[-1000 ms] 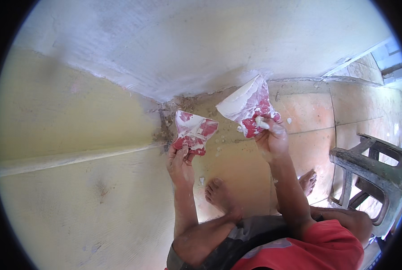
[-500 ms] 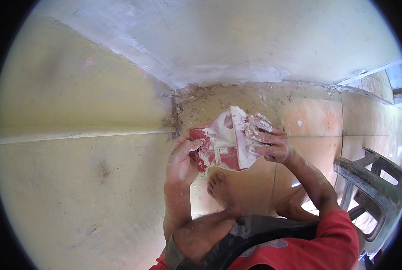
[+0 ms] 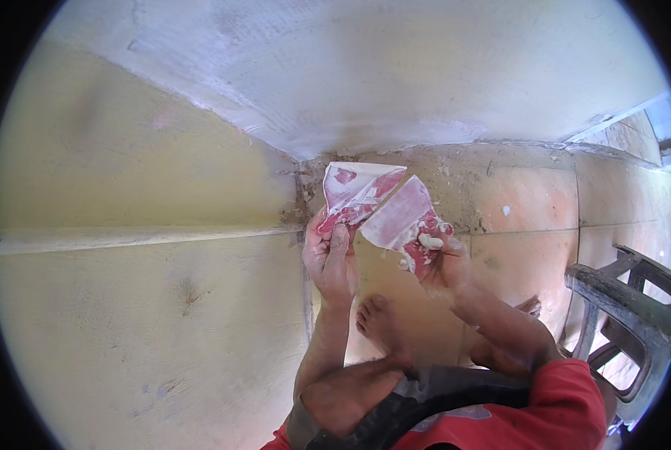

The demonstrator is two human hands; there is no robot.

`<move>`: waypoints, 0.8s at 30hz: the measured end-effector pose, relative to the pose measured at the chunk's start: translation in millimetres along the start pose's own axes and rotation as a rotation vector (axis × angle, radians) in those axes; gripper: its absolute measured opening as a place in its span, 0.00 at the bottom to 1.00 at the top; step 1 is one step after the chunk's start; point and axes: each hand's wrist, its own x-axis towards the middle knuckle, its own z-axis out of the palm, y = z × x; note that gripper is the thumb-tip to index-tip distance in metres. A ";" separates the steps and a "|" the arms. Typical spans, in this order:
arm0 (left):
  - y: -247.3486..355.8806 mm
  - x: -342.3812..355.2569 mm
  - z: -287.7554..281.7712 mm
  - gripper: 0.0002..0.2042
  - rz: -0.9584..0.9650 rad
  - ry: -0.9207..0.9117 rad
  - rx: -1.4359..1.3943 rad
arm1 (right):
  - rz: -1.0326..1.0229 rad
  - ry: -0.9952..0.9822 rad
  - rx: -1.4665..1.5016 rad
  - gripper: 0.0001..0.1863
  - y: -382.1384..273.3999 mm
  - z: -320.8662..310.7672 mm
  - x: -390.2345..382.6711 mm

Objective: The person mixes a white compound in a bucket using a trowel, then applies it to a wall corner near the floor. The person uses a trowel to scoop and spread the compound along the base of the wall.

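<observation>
My left hand [image 3: 334, 264] is closed on a red putty spreader [image 3: 359, 192] smeared with white putty, the thumb lying over its lower end. In my right hand [image 3: 451, 265] is a second red putty spreader [image 3: 400, 214], tilted up to the left, with a pale film across its broad blade. A thick lump of white putty [image 3: 430, 241] sits near the fingers on that one. The two blades lie close together, with a narrow gap showing along their facing edges. My right fingers are partly hidden.
A worn grey-green stool [image 3: 613, 300] stands at my right. Ahead rises a whitish wall [image 3: 395, 75], meeting a yellowish wall [image 3: 155, 165] with a ledge at left. Bits of debris dot the tiled floor [image 3: 527, 262] by the corner. My bare foot [image 3: 377, 319] is below my hands.
The spreaders, earlier overlapped, are now apart side by side. My right hand has moved down and turned, its spreader's blade now pointing up-left. My left hand has shifted slightly right.
</observation>
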 end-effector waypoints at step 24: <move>-8.1 -3.1 1.8 0.15 0.290 -0.333 0.978 | -0.240 0.252 -0.250 0.13 -31.3 23.9 14.6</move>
